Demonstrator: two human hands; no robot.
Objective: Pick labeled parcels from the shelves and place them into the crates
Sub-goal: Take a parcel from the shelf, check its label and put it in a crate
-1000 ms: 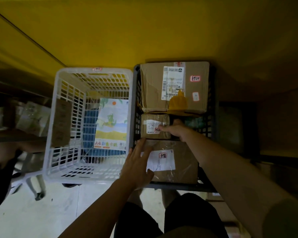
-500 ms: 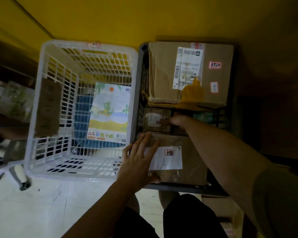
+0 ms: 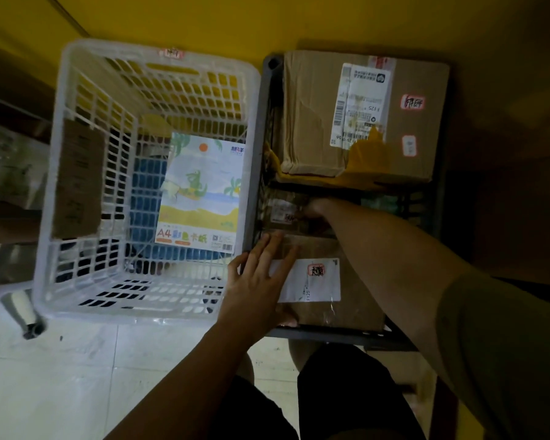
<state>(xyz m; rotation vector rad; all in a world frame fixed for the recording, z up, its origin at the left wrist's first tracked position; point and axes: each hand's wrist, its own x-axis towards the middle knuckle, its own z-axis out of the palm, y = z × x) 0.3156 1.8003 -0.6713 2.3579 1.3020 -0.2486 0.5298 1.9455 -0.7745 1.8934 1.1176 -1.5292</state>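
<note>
Deeper inside dark crate [image 3: 257,173], small parcel [image 3: 278,208]

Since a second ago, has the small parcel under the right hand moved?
Yes. The small parcel has sunk deeper into the dark crate, lower than the big box.

White lattice crate [image 3: 77,281]: blue showing through its floor, a plain brown cardboard sheet [image 3: 77,179] on the left wall, and an A4 paper pack [image 3: 200,198] printed with a green cartoon crocodile, yellow sand, pale blue sea, green palms, orange sun and orange "A4". Dark grey crate [image 3: 258,154]: brown large box [image 3: 315,115] with black-barcoded white label, pink-edged stickers and a yellow patch; brown small parcel [image 3: 280,214] with white label; brown near parcel [image 3: 346,312] with white label and red-edged sticker. Wall [image 3: 267,17] yellow, floor [image 3: 61,376] pale off-white tile, shorts [image 3: 346,401] black, sleeve [image 3: 505,344] olive.
</note>
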